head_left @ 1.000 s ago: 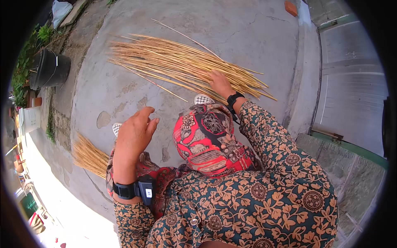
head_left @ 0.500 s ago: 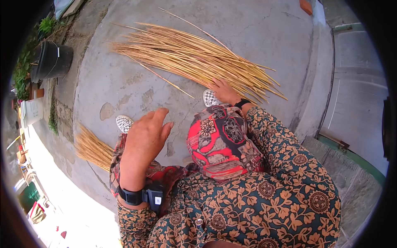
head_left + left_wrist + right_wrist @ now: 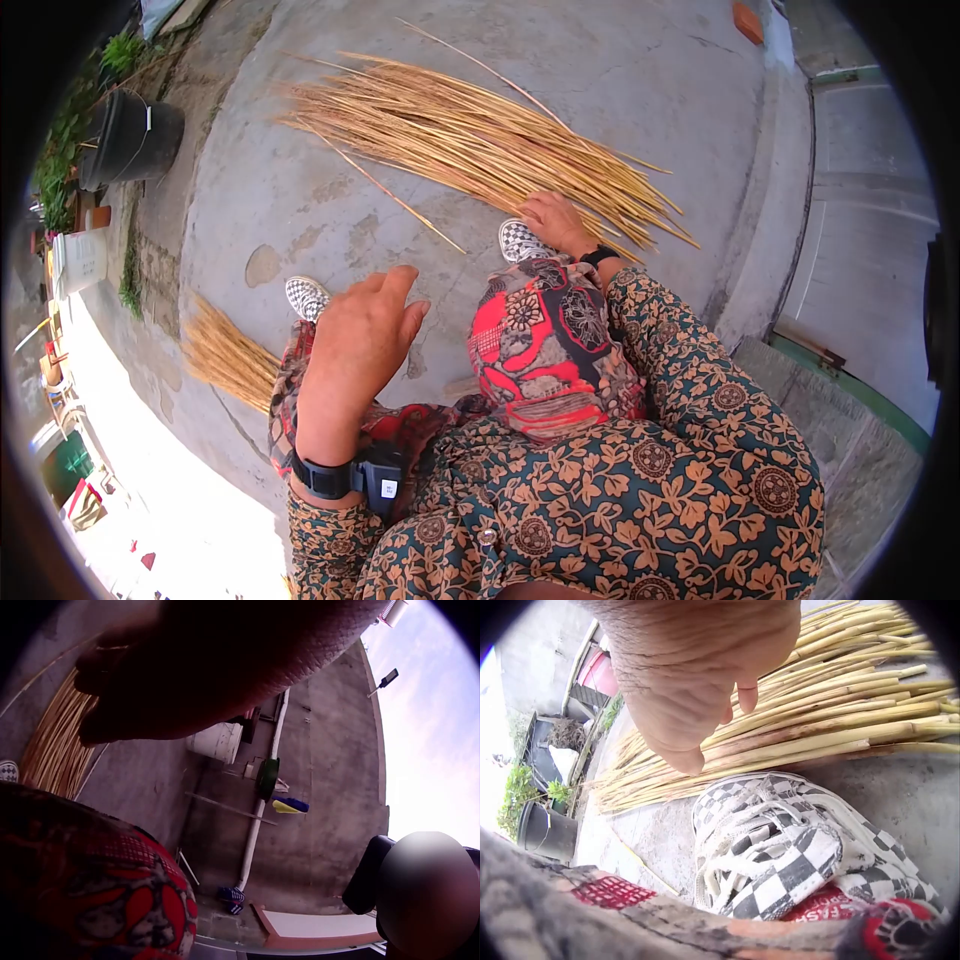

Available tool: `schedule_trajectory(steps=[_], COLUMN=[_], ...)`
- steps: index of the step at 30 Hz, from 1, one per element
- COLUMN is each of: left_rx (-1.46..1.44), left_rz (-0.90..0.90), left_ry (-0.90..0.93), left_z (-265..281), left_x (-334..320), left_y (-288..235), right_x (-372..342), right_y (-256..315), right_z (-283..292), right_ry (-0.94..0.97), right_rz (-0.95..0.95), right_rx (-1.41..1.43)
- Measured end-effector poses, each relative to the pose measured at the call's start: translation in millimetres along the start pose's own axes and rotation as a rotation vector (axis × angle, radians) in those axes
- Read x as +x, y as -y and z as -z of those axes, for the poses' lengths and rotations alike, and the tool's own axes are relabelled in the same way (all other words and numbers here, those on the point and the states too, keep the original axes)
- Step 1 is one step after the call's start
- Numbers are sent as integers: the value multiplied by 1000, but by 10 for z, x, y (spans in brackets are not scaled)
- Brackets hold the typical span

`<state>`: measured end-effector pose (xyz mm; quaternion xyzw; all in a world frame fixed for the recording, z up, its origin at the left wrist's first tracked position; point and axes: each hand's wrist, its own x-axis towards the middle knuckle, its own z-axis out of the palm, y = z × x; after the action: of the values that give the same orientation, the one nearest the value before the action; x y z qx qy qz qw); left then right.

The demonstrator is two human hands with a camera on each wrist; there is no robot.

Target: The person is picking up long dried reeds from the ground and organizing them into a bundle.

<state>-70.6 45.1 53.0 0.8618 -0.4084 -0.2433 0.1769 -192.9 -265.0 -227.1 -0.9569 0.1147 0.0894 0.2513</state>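
A spread pile of long dry stalks (image 3: 470, 135) lies on the concrete in the head view, thin brushy ends left and thicker cut ends right. My right hand (image 3: 560, 222) is at the pile's near edge, beside a checkered shoe (image 3: 520, 241). In the right wrist view its thumb and fingertips hang loosely over the stalks (image 3: 832, 712), with nothing gripped between them. My left hand (image 3: 362, 335) is raised above the left leg, fingers loosely bent, holding nothing. The left wrist view shows this hand (image 3: 195, 667) dark against the yard, the stalks far below.
A smaller brushy bundle (image 3: 225, 350) lies by the left leg. One loose stalk (image 3: 400, 200) angles out from the pile. A black bucket (image 3: 140, 140) and plants stand at the left, a brick (image 3: 747, 21) at the top right, and a grey door (image 3: 870, 210) along the right.
My right hand has drawn back from over the stalks to the pile's near edge by the shoe. The view has shifted, bringing both shoes further into sight. My left hand stays raised.
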Motion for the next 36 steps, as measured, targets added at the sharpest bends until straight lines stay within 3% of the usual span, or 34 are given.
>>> schedule_trajectory(steps=[3,8,11,12,16,20,23,26,29,30,36], left_rx=[5,16,15,8,23,33,27,15,12,15,20], left_rz=[0,15,12,4,-27,-7,-17,-27,-29,-27,-44], left_ry=[5,8,-6,-17,-24,7,10,1,-4,-1,24], left_z=[26,14,14,9,17,56,68,76,104,100,67], left_x=[3,-23,-23,-21,-64,-87,-79,-69,-66,-60,-68], left_y=[-21,-43,-35,-31,-61,-103,-116,-132,-148,-142,-152], right_x=[83,309,387,379,328,443,592,590,346,281,-39], right_y=[63,75,-80,-3,102,-25,-148,-127,-65,-33,-26], right_z=[-40,-10,-105,-21,121,183,189,169,-164,-229,-126], right_ry=[-10,259,112,88,143,-116,-226,73,61,138,169], right_rz=[90,-15,-100,-139,-174,-95,-145,-253,-47,-15,-43], right_rx=[-127,-279,-121,-190,-267,-227,-245,-262,-331,-292,-160])
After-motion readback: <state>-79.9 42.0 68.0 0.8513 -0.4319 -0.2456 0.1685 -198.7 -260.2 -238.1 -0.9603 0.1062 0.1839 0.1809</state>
